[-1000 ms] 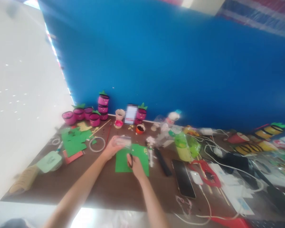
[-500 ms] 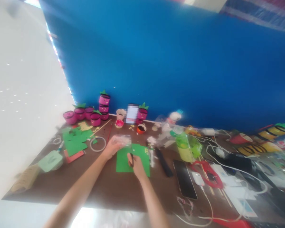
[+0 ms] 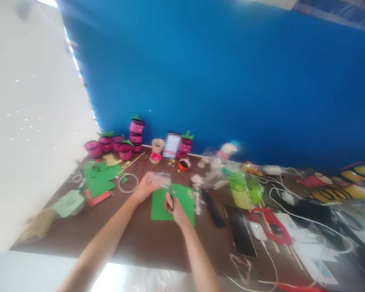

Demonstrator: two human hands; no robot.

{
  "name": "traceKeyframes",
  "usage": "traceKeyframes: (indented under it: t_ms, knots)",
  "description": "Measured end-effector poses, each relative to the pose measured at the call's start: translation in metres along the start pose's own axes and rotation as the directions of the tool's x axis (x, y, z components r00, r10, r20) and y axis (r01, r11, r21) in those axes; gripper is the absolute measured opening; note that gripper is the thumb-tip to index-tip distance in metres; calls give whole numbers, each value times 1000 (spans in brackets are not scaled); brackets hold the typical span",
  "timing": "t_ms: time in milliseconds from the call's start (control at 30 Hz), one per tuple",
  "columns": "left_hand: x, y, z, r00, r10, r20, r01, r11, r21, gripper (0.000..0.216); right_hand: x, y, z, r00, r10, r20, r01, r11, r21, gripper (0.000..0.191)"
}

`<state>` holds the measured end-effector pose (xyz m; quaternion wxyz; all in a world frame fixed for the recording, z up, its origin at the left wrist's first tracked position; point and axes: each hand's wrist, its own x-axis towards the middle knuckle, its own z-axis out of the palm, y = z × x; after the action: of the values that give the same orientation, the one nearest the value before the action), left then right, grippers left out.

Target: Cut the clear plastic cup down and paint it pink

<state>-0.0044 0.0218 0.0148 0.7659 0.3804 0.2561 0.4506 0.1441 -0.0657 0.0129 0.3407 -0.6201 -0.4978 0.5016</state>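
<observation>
My left hand [image 3: 146, 188] is closed on a clear plastic bag [image 3: 163, 180], held just above the far left part of a green sheet [image 3: 158, 211]. Dark-handled scissors [image 3: 171, 202] sit in my right hand [image 3: 178, 211], over the middle of that sheet. Their blades point away from me toward the plastic; whether they touch it is too blurred to tell. Small pale pieces [image 3: 190, 193] lie on the sheet's right side.
Pink cups [image 3: 125, 151] with green leaf tops stand along the blue wall. Green scraps [image 3: 99, 182] and a clear ring [image 3: 128, 183] lie leftward. To the right are a black phone [image 3: 241, 232], cables, a green-yellow cup [image 3: 239, 190] and red-handled scissors [image 3: 270, 225].
The view has shifted slightly, so everything appears a little farther right. Both hands keep nearly the same pose, holding the plastic and the scissors.
</observation>
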Motion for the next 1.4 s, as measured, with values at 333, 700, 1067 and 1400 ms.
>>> traceKeyframes:
  t_ms: [333, 700, 1067, 1400]
  knots:
    - [0, -1, 0, 999, -52, -18, 50, 996, -78, 44, -2, -9, 6, 997, -32, -74, 22, 990, -139, 57]
    - [0, -2, -1, 998, -55, 4, 55, 992, -117, 40, -1, -2, 8, 992, -28, -126, 5, 983, -183, 53]
    - [4, -6, -9, 998, -61, 10, 62, 989, -132, 42, 0, -4, 4, 990, -44, -137, 0, 953, -302, 52]
    - [5, -6, -9, 999, -53, 11, 54, 988, -145, 40, 1, -5, 7, 973, -61, -223, -19, 939, -344, 54]
